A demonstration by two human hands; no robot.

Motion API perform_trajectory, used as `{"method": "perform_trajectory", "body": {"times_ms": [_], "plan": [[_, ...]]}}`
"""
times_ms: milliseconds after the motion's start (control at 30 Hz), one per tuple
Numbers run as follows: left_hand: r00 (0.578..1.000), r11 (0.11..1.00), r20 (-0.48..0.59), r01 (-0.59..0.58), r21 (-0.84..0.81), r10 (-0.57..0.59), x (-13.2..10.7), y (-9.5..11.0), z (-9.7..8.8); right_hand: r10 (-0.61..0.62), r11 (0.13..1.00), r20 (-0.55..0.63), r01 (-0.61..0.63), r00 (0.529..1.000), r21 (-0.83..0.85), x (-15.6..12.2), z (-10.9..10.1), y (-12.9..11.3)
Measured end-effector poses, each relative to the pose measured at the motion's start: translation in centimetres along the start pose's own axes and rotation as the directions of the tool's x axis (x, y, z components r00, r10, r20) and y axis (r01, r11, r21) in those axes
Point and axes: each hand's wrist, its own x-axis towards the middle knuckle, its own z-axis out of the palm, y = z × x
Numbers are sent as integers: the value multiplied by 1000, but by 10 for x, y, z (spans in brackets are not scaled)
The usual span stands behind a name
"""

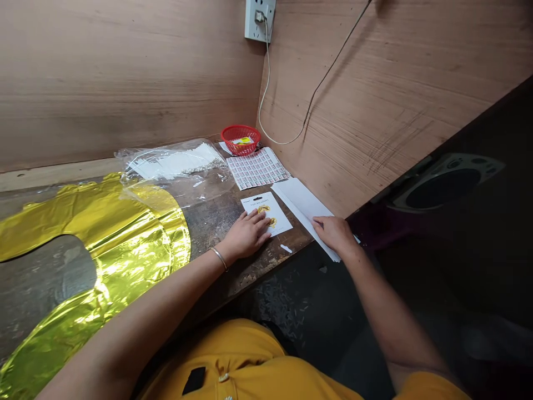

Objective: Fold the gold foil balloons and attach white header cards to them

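Observation:
A white card [281, 213] printed "FOIL BALLOONS", with a hang hole and a gold picture, lies on the table. Across its lower left part rests my left hand [247, 233], palm down, fingers stretched out and covering part of the picture. To the right, a stack of long white cards [297, 194] lies at a slant and juts past the table's front edge. My right hand [335, 233] is at the near part of this stack, thumb and forefinger drawn together at the top card; its other fingers are curled and partly hidden.
Shiny gold foil balloons [137, 250] spread over the left of the table [212, 222]. Behind lie a clear plastic bag [208, 172] with white strips, a sticker sheet [256, 169] and a red basket [227, 133]. A cable [268, 83] hangs from a wall socket [252, 28].

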Motion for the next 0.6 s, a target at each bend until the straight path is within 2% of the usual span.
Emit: {"method": "perform_trajectory", "body": {"times_ms": [167,233,267,300,333,367,433,467,533,600], "plan": [[1000,996,-23,13,-94,-15,-2,3,-4,10,1000,-41,-11,999,-15,3,-4,1],[993,968,-108,23,-251,-52,-4,18,-13,21,1000,-121,-23,992,-15,-7,-10,-6],[982,923,-155,39,-382,-106,-5,29,-19,32,999,-198,-34,980,-5,-16,-14,-14],[967,841,-179,59,-538,-182,-7,42,-25,42,999,-291,-40,956,15,-28,-18,-25],[948,710,-164,82,-700,-272,-8,56,-32,47,998,-392,-31,919,47,-42,-21,-37],[939,542,-100,101,-834,-330,-10,69,-38,35,996,-470,6,882,85,-58,-25,-52],[936,252,6,101,-962,-353,-16,88,-45,-60,973,-524,167,849,159,-89,-29,-80],[934,152,35,94,-984,-355,-20,91,-47,-136,942,-526,274,840,194,-102,-30,-90],[917,38,79,102,-994,-391,-28,87,-46,-153,888,-522,348,839,300,-118,-33,-99],[895,-23,182,190,-982,-406,-37,75,-44,1,828,-472,264,881,495,-118,-34,-92]]}}
